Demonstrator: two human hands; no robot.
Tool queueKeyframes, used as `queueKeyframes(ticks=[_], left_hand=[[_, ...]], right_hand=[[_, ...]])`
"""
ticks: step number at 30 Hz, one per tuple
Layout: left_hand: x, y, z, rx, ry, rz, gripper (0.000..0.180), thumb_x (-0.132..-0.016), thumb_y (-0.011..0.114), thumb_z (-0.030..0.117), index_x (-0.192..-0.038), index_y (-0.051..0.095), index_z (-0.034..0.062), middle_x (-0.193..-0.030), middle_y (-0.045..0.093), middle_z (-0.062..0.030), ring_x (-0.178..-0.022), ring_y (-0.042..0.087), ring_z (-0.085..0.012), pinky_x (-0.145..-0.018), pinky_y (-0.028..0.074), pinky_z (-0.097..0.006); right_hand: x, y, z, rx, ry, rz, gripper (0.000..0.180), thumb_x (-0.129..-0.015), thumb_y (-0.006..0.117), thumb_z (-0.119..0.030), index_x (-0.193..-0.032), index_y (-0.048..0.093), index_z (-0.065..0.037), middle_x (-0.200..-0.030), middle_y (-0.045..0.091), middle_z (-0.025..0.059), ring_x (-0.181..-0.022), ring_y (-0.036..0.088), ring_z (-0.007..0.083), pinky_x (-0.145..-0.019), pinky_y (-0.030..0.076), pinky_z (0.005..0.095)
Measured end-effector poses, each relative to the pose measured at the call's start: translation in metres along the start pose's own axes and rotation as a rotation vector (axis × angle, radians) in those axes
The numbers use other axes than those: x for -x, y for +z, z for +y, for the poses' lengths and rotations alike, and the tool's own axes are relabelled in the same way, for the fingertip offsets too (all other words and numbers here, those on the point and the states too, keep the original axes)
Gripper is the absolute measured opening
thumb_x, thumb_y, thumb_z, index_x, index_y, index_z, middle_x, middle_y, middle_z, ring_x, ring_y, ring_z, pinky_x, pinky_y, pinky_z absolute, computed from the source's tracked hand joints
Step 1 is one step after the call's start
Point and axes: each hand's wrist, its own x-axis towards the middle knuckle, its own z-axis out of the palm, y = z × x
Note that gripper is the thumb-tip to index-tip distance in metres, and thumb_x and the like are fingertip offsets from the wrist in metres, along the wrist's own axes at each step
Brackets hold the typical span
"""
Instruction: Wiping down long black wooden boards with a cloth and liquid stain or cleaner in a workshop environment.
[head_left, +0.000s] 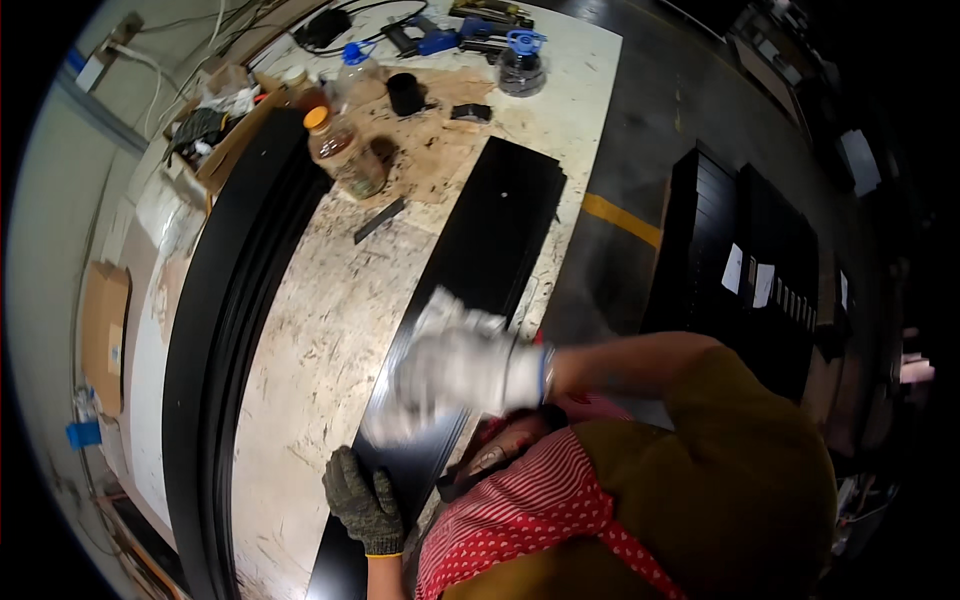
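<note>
A long black panel [490,215] lies lengthwise on the worktable, glossy where light strikes its near half. Over it is my right hand [465,365] in a white knit glove, smeared by motion. A crumpled white cloth [440,312] shows around its fingers, pressed against the panel's surface. My left hand [365,505], in a dark grey-green glove with a yellow cuff, rests flat at the panel's left edge near me, fingers stretched out and holding nothing.
A stack of black panels [235,300] runs along the table's left side. Farther back stand an orange-capped bottle [345,155], a blue-capped jug [522,70], a black cup [405,94] and blue power tools [435,38]. More black panels [700,240] stand beyond the table's right edge.
</note>
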Motion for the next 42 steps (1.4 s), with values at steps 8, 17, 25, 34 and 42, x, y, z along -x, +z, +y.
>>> queueKeyframes(ticks=[8, 17, 25, 34, 42], left_hand=[[-0.004, -0.002, 0.001, 0.012, 0.028, -0.009, 0.055, -0.099, 0.053, 0.029, -0.143, 0.045, -0.0022, -0.14, 0.05, -0.0237, -0.128, 0.046, -0.043, -0.11, 0.032, -0.054], [-0.003, -0.001, -0.005, -0.012, 0.019, -0.015, 0.053, -0.1, 0.051, 0.03, -0.14, 0.047, -0.0036, -0.138, 0.051, -0.0252, -0.125, 0.047, -0.0448, -0.108, 0.033, -0.054], [-0.001, 0.001, -0.003, 0.052, 0.023, 0.012, 0.054, -0.097, 0.056, 0.028, -0.141, 0.047, -0.0023, -0.137, 0.052, -0.0245, -0.125, 0.048, -0.0428, -0.107, 0.034, -0.054], [0.002, -0.001, -0.001, 0.065, 0.019, 0.028, 0.053, -0.095, 0.059, 0.028, -0.138, 0.05, -0.0023, -0.133, 0.054, -0.0252, -0.121, 0.05, -0.0445, -0.105, 0.037, -0.055], [-0.006, 0.001, 0.002, 0.052, 0.06, 0.095, 0.049, -0.092, 0.062, 0.023, -0.134, 0.052, -0.002, -0.13, 0.059, -0.0209, -0.122, 0.052, -0.0413, -0.106, 0.037, -0.053]], right_hand=[[0.004, -0.232, -0.033, 1.217, -0.314, 0.576, 0.035, -0.086, 0.053, 0.003, -0.12, 0.059, -0.004, -0.088, 0.065, 0.0084, -0.084, 0.065, 0.0222, -0.07, 0.054, 0.0299], [0.035, -0.007, 0.013, 1.017, -0.839, 0.139, 0.011, -0.098, 0.053, -0.022, -0.093, 0.059, -0.014, -0.088, 0.06, -0.0005, -0.086, 0.06, 0.0177, -0.093, 0.051, 0.0369], [-0.017, -0.182, -0.078, 1.008, -0.2, 0.866, 0.015, -0.094, 0.056, -0.017, -0.095, 0.068, -0.008, -0.091, 0.069, 0.008, -0.092, 0.066, 0.0195, -0.082, 0.054, 0.0341], [-0.075, -0.182, -0.056, 1.377, -0.336, 0.538, 0.025, -0.097, 0.051, -0.025, -0.111, 0.067, -0.012, -0.108, 0.068, 0.0168, -0.1, 0.063, 0.0371, -0.09, 0.05, 0.0458], [-0.015, -0.065, -0.087, 1.031, 0.133, 0.4, 0.039, -0.098, 0.05, -0.032, -0.118, 0.063, -0.001, -0.117, 0.066, 0.0227, -0.101, 0.066, 0.031, -0.09, 0.053, 0.0368]])
